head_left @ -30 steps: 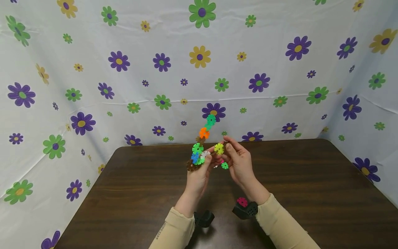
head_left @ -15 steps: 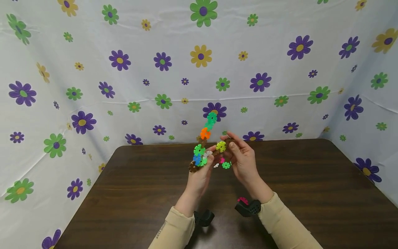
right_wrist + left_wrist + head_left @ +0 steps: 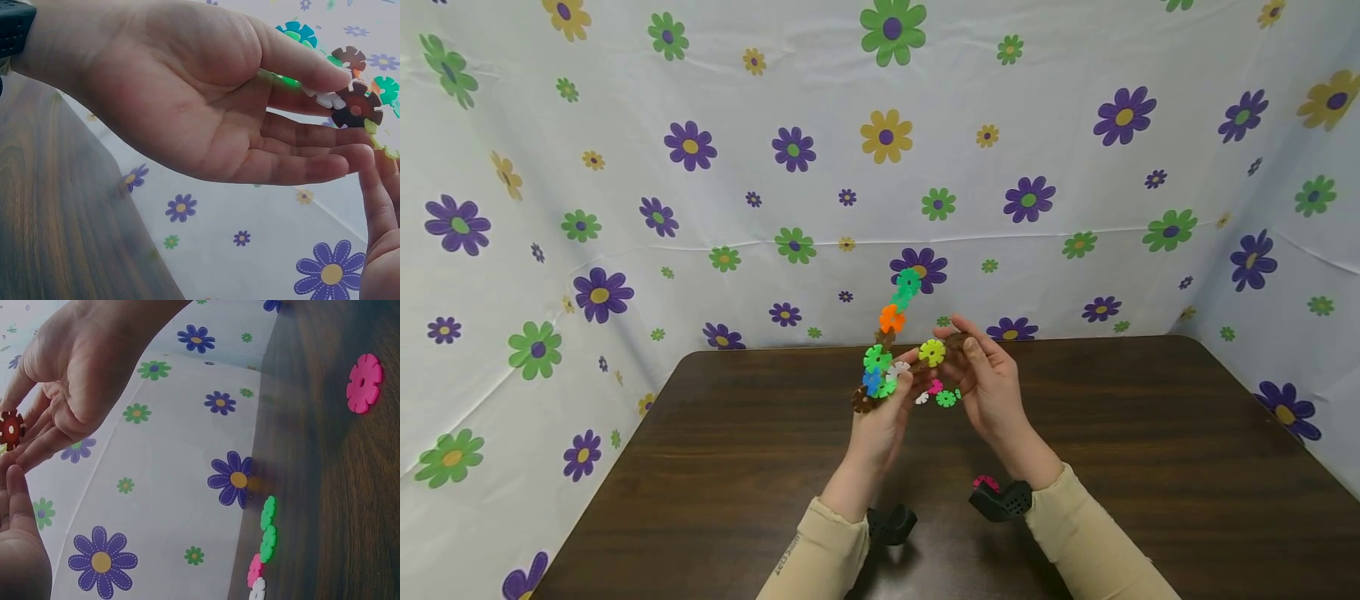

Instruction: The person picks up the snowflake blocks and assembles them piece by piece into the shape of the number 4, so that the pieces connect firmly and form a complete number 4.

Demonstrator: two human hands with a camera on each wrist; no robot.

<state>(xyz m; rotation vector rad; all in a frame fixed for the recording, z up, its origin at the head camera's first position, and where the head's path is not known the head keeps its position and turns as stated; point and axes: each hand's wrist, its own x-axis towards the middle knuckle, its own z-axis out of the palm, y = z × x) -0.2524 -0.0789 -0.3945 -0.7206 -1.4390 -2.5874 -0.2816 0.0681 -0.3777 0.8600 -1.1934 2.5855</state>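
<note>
A chain of interlocking notched plastic discs rises from my left hand (image 3: 877, 425) above the table in the head view. Along it run teal (image 3: 908, 282), orange (image 3: 892, 318), green (image 3: 877, 360) and blue (image 3: 871, 382) discs, with a brown disc (image 3: 863, 400) at the lower end. My left thumb presses by a white disc (image 3: 898, 372). From there a branch leads right through a yellow disc (image 3: 932, 353) to another brown disc (image 3: 356, 106). My right hand (image 3: 994, 392) pinches that brown disc between thumb and fingers. Fingertips of both hands come close together below it in the right wrist view.
Beyond my hands on the dark wooden table (image 3: 737, 467) lie loose white (image 3: 921, 398), pink (image 3: 936, 387) and green (image 3: 946, 398) discs. A single pink disc (image 3: 364, 383) lies nearer, partly behind the right wrist camera (image 3: 1002, 502). A flowered cloth (image 3: 820, 192) hangs behind.
My right hand has shifted slightly right and up, and more of the brown disc at its fingertips shows. The yellow disc has moved a little right. My left hand stays nearly in place, gripping the chain.
</note>
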